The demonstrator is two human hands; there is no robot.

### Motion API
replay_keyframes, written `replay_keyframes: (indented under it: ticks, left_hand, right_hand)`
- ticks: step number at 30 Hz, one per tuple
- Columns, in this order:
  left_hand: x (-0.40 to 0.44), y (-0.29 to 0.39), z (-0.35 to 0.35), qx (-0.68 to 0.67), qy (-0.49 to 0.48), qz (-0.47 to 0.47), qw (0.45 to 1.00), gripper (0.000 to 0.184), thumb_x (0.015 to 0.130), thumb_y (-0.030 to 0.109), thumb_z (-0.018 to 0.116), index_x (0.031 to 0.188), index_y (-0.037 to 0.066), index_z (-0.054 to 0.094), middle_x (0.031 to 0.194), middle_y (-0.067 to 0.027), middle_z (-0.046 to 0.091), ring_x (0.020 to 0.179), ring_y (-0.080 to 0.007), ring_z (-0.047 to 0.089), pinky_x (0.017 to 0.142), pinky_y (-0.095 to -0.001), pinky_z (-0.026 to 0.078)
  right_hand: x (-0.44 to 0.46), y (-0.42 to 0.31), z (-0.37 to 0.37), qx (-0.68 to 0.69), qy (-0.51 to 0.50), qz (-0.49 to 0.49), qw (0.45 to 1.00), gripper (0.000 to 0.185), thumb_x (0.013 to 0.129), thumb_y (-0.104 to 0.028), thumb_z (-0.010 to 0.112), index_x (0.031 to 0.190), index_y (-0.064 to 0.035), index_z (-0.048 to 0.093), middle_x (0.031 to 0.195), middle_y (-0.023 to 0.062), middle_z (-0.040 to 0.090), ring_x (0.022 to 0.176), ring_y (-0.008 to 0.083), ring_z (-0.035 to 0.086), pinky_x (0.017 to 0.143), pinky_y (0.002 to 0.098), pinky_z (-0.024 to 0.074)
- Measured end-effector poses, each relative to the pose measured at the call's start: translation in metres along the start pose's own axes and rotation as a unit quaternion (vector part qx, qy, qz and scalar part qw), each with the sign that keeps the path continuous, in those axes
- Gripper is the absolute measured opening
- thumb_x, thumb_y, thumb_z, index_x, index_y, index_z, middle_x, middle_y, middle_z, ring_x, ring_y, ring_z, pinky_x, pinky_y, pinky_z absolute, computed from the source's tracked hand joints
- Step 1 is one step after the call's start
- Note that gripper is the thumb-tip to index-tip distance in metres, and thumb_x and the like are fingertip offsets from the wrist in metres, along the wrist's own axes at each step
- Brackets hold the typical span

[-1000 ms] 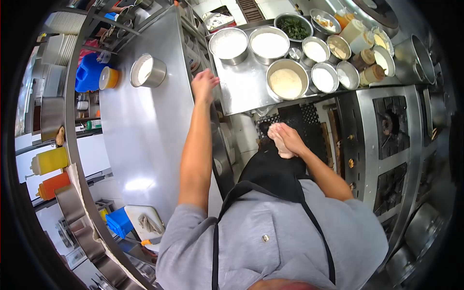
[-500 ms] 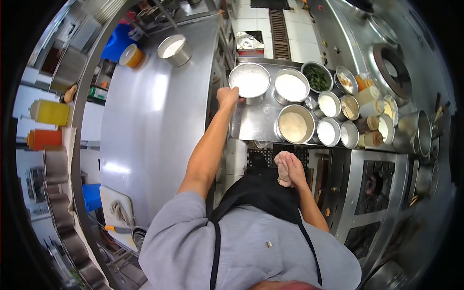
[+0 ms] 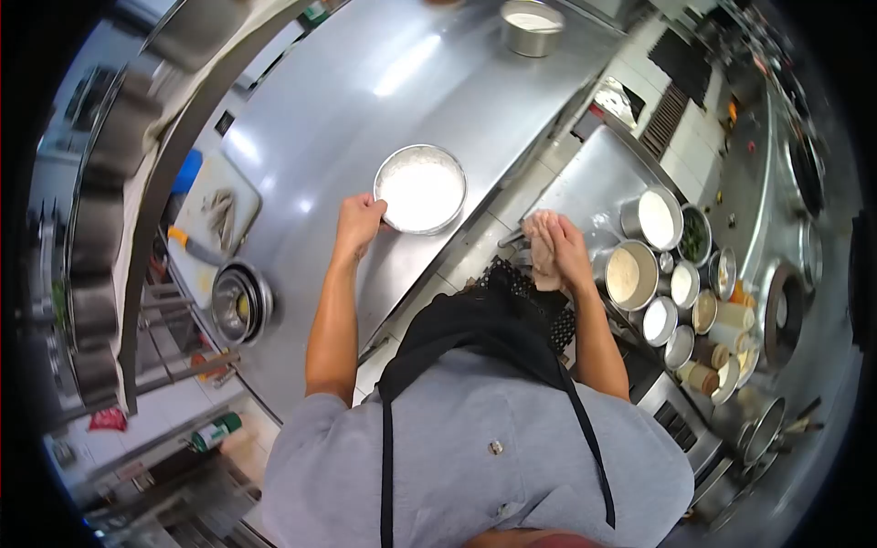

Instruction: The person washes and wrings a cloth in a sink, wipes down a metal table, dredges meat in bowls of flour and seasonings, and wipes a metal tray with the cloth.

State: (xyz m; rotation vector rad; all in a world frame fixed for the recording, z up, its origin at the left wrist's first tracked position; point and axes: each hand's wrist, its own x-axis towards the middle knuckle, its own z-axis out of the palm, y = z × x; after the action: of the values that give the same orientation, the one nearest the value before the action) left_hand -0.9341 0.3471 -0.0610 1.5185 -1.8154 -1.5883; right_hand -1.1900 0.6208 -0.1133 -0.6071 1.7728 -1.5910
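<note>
My left hand [image 3: 362, 222] grips the rim of a round metal pot [image 3: 420, 189] filled with white powder or something similar. The pot is over the near part of the long steel table [image 3: 311, 137]; whether it touches the surface I cannot tell. In my right hand [image 3: 568, 248] is a bunched, pale cloth [image 3: 544, 251], held in front of the apron, near the corner of the steel counter at right. On that counter, a pot of cream-coloured contents [image 3: 630, 276] and a pot of white contents [image 3: 654, 218] stand nearest to the cloth.
Several small containers and sauce bottles [image 3: 734, 315] crowd the right counter beside a bowl of green leaves [image 3: 694, 233]. Another metal pot [image 3: 532, 29] stands at the table's far end. At left lie a cutting board [image 3: 239, 187], a knife [image 3: 196, 247] and nested bowls [image 3: 239, 306].
My left hand has carried the pot of white contents from the right counter over to the steel table. My view has turned left. The right hand still holds the cloth.
</note>
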Motion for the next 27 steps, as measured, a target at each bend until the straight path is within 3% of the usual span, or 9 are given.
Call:
replay_keyframes:
  ticks: [5,7,11,12,14,16,20,22,27]
  left_hand:
    - [0.023,-0.009,-0.052,-0.019,-0.049,0.031,0.998,0.019,0.084,0.011,0.058,0.068,0.003,0.05,0.069,-0.0036,0.055,0.063,-0.0153,0.057,0.057,-0.0324,0.054]
    - [0.033,0.003,-0.059,0.125,0.008,0.064,0.99,0.014,0.085,0.013,0.061,0.077,0.001,0.059,0.07,-0.008,0.059,0.065,-0.0199,0.06,0.061,-0.0378,0.053]
    - [0.064,0.014,-0.056,0.184,0.04,0.18,0.965,0.017,0.09,0.018,0.062,0.096,0.003,0.067,0.078,-0.0095,0.062,0.072,-0.0192,0.06,0.065,-0.0365,0.048]
    - [0.079,0.005,-0.053,0.222,0.029,0.243,0.944,0.019,0.091,0.02,0.063,0.101,0.004,0.068,0.082,-0.0118,0.065,0.076,-0.0195,0.061,0.068,-0.0369,0.048]
    - [0.086,0.001,-0.051,0.254,0.019,0.302,0.919,0.023,0.091,0.022,0.063,0.107,0.006,0.068,0.087,-0.0142,0.068,0.079,-0.0197,0.061,0.072,-0.0373,0.048]
    - [0.087,-0.009,-0.047,0.169,0.047,0.286,0.942,0.025,0.089,0.024,0.065,0.106,0.006,0.069,0.093,-0.0209,0.069,0.08,-0.0348,0.065,0.073,-0.04,0.05]
    - [0.083,-0.018,-0.035,0.1,0.055,0.212,0.971,0.028,0.089,0.023,0.067,0.106,0.002,0.07,0.087,-0.0173,0.071,0.074,-0.0226,0.065,0.071,-0.0354,0.05]
    - [0.069,-0.019,-0.022,0.097,0.147,0.213,0.961,0.024,0.086,0.024,0.068,0.1,0.005,0.072,0.087,-0.0213,0.069,0.078,-0.0355,0.067,0.072,-0.0409,0.05]
    - [0.045,-0.017,0.002,0.062,0.231,0.141,0.961,0.025,0.085,0.025,0.07,0.098,0.004,0.072,0.082,-0.0218,0.069,0.077,-0.0358,0.067,0.071,-0.0418,0.05]
  right_hand:
    - [0.085,-0.078,0.074,-0.114,-0.144,-0.136,0.974,0.035,0.1,-0.027,0.051,0.116,0.0015,0.063,0.106,0.0111,0.068,0.093,0.0156,0.062,0.083,0.029,0.0482]
    - [0.118,-0.121,0.125,-0.212,-0.217,-0.199,0.932,0.034,0.098,-0.03,0.052,0.117,-0.0035,0.064,0.098,0.0125,0.068,0.094,0.0217,0.062,0.086,0.0342,0.0484]
    - [0.173,-0.11,0.231,-0.38,-0.297,-0.396,0.781,0.028,0.094,-0.032,0.055,0.11,-0.0127,0.067,0.102,0.0154,0.062,0.104,0.0377,0.057,0.09,0.0446,0.0466]
    - [0.169,-0.112,0.245,-0.382,-0.298,-0.397,0.779,0.028,0.094,-0.032,0.055,0.11,-0.0127,0.067,0.102,0.0154,0.062,0.104,0.0377,0.057,0.09,0.0446,0.0466]
    - [0.16,-0.113,0.262,-0.587,-0.304,-0.408,0.63,0.027,0.092,-0.031,0.055,0.106,-0.0104,0.067,0.112,0.0152,0.06,0.106,0.0365,0.059,0.089,0.044,0.0478]
    - [0.157,-0.112,0.261,-0.593,-0.301,-0.364,0.652,0.028,0.092,-0.031,0.054,0.104,-0.0107,0.068,0.109,0.0155,0.063,0.103,0.0373,0.061,0.088,0.0446,0.0488]
    - [0.144,-0.11,0.238,-0.608,-0.264,-0.171,0.729,0.03,0.091,-0.034,0.052,0.098,-0.0117,0.072,0.098,0.0186,0.069,0.091,0.0403,0.066,0.081,0.0465,0.0522]
    - [0.12,-0.101,0.217,-0.592,-0.214,-0.153,0.762,0.032,0.09,-0.034,0.052,0.095,-0.0096,0.072,0.093,0.0204,0.069,0.088,0.0411,0.066,0.08,0.0476,0.0524]
    - [0.057,-0.085,0.183,-0.539,-0.076,-0.05,0.838,0.037,0.089,-0.033,0.052,0.09,-0.0013,0.071,0.088,0.0256,0.068,0.086,0.0425,0.066,0.078,0.0508,0.0517]
